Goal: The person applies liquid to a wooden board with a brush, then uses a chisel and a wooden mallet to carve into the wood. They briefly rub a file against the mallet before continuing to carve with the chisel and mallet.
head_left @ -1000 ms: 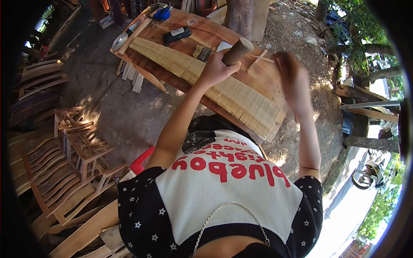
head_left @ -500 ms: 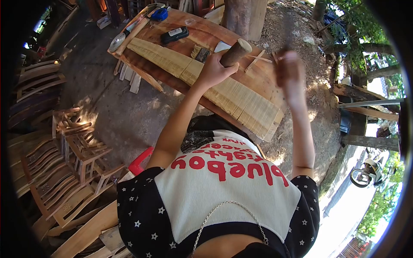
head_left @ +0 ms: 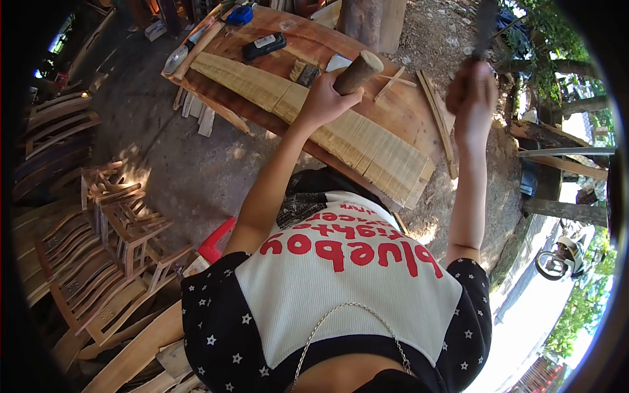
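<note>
My left hand (head_left: 324,103) is wrapped around a short round piece of wood (head_left: 360,71), its pale cut end tilted up over the workbench (head_left: 409,124). To the right, beyond the bench edge, my raised right hand (head_left: 472,98) grips a long dark blade (head_left: 485,29) that looks like a knife; it is blurred and points away from me. Below my left hand, a long pale plank (head_left: 354,147) lies along the bench's near edge. Close to that hand are a small block-like piece with bristle-like texture (head_left: 304,73) and thin crossed sticks (head_left: 391,84).
A black case (head_left: 264,46) and a blue tape measure (head_left: 240,15) lie on the bench. A long wooden strip (head_left: 436,118) extends past its right edge. Wooden chair frames (head_left: 124,229) and loose boards (head_left: 131,347) crowd the lower left, near a red plastic object (head_left: 215,241).
My right hand has swung up and to the right with the blade, uncovering the strip at the bench's right edge. My left hand keeps its hold on the round wood.
</note>
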Tool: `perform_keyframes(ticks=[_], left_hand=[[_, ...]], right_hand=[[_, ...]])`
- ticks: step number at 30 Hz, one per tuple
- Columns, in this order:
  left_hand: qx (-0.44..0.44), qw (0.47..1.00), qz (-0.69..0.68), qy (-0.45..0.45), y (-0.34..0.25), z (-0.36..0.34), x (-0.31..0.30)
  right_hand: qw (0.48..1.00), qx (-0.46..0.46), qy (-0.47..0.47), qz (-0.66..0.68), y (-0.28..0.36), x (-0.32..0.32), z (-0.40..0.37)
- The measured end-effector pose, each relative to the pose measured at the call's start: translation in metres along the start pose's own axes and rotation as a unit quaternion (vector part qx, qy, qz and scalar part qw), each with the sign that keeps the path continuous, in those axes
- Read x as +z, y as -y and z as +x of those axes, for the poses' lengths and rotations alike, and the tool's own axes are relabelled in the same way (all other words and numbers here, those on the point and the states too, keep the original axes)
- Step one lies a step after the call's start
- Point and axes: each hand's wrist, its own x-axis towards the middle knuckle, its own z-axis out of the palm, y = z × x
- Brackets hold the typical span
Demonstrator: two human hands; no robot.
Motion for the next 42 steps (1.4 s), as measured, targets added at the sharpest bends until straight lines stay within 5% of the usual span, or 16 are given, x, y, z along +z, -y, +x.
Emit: perform_keyframes(ticks=[1, 3, 4, 5, 8, 11, 12, 15, 18, 23, 25, 31, 33, 35, 39, 42], left_hand=[[-0.005, 1.0, 0.0, 0.002, 0.003, -0.002, 0.0], [-0.018, 0.999, 0.027, 0.001, 0.01, 0.001, -0.002], [-0.022, 0.999, 0.034, 0.01, 0.013, 0.006, -0.004], [-0.015, 0.999, 0.038, 0.0, 0.017, 0.008, -0.006], [-0.026, 0.999, 0.029, 0.002, 0.011, 0.002, 0.0], [-0.026, 0.999, 0.036, 0.026, 0.025, 0.006, -0.004], [-0.022, 0.999, 0.034, 0.033, 0.024, 0.009, -0.004], [-0.004, 1.0, 0.008, 0.014, 0.02, 0.006, 0.0], [-0.02, 0.999, 0.034, 0.023, 0.022, 0.004, -0.002], [-0.011, 1.0, 0.019, 0.02, 0.028, 0.008, -0.002], [-0.017, 0.999, 0.04, 0.025, 0.026, 0.005, -0.003], [-0.013, 0.999, 0.031, 0.026, 0.028, 0.006, -0.003], [-0.024, 0.999, 0.039, 0.028, 0.023, 0.002, -0.004], [-0.03, 0.998, 0.048, 0.022, 0.022, -0.001, -0.004], [-0.005, 0.999, 0.04, 0.02, 0.025, 0.003, -0.005], [-0.007, 0.999, 0.026, 0.022, 0.028, -0.001, -0.007]], right_hand=[[0.989, -0.008, -0.018, 0.149, -0.01, -0.007, 0.003], [0.861, -0.389, -0.06, -0.323, -0.051, 0.02, 0.001], [0.934, 0.019, 0.136, -0.33, -0.024, 0.027, -0.024], [0.956, 0.06, 0.177, -0.224, -0.049, 0.026, -0.021], [0.974, 0.002, 0.08, -0.212, -0.031, 0.004, -0.004], [0.991, 0.079, 0.074, 0.076, -0.012, 0.014, 0.0], [0.951, 0.143, 0.218, -0.169, -0.017, 0.024, 0.001], [0.96, 0.136, 0.164, -0.18, -0.02, 0.006, 0.021], [0.987, 0.087, -0.002, 0.137, -0.019, -0.004, 0.024], [0.927, 0.141, 0.23, -0.262, -0.021, 0.005, 0.011], [0.993, 0.091, 0.055, 0.047, -0.027, -0.007, 0.027], [0.93, 0.026, 0.269, -0.249, -0.044, 0.009, 0.003], [0.983, 0.154, 0.096, -0.035, -0.02, -0.002, 0.017], [0.993, 0.103, 0.003, 0.055, -0.022, 0.001, 0.017], [0.93, 0.122, 0.297, -0.178, -0.033, 0.014, -0.002], [0.992, 0.113, 0.064, -0.002, -0.023, 0.002, 0.014]])
